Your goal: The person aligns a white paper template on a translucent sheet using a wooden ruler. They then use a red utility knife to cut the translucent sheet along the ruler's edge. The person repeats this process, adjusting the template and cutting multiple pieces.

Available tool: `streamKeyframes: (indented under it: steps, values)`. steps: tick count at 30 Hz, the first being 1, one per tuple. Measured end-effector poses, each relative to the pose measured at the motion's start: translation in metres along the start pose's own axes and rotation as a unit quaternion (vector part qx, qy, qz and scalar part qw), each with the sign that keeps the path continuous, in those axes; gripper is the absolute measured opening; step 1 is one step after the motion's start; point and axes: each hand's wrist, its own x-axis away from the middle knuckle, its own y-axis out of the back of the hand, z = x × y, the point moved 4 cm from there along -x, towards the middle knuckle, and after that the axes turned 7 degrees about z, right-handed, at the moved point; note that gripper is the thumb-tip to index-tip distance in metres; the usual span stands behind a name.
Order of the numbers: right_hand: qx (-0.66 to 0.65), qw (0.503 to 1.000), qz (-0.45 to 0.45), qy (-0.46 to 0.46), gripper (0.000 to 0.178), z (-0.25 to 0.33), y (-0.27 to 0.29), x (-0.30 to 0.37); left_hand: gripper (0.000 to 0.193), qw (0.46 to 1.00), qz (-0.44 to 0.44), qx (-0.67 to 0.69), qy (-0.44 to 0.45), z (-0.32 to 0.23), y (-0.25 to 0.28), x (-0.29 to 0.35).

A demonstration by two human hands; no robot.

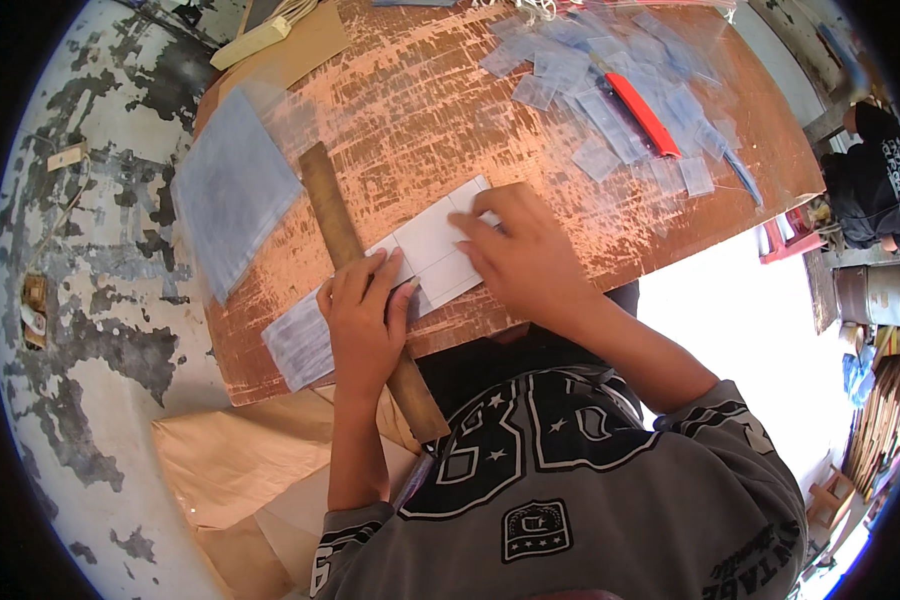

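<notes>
Two hands are working over one white card (pixel 432 240), which is lying near the centre, toward twelve o'clock. One brown ruler-like strip (pixel 332 210) is running from eleven toward six. The left hand (pixel 365 308) is pressing on it, fingers loosely spread. The right hand (pixel 525 250) is hovering over or touching the card, fingers bending; whether they are pinching anything, I cannot tell. One cloudy strip (pixel 303 345) is lying toward eight, one large cloudy sheet (pixel 235 195) at ten, one red cutter (pixel 642 115) at one.

The brown tabletop (pixel 420 110) is showing pale scuffs. A peeling wall (pixel 100 260) is standing at nine; another person (pixel 875 180) is appearing near three.

Clear pieces (pixel 560 68) at one are overlapping too much for counting. The hand is covering the ruler-like strip's middle, and the frame's dark rim is cutting off the room.
</notes>
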Motion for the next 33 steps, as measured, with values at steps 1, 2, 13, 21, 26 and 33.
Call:
streamKeyframes:
  steps: [1,2,13,21,26,33]
  values:
    - [0.000,0.999,-0.013,-0.045,0.039,-0.006,0.006,0.006,0.035,1.000,0.009,0.007,0.008,0.002,0.002,0.000]
    - [0.037,0.998,-0.021,-0.055,0.042,-0.011,0.010,0.011,0.034,1.000,0.019,0.012,0.012,0.003,0.004,-0.002]
    - [0.065,0.993,0.018,-0.100,0.050,-0.026,0.005,0.022,0.051,0.983,0.093,0.099,-0.127,-0.039,-0.011,-0.069]
    - [0.041,0.995,-0.008,-0.096,0.047,-0.029,0.003,0.024,0.050,0.978,0.109,0.100,-0.144,-0.041,-0.029,-0.076]
    - [0.018,0.997,-0.027,-0.070,0.039,-0.031,0.004,0.029,0.049,0.980,0.099,0.110,-0.132,-0.040,-0.036,-0.074]
    - [0.006,0.997,-0.019,-0.077,0.034,-0.026,0.008,0.030,0.048,0.981,0.096,0.111,-0.127,-0.041,-0.035,-0.074]
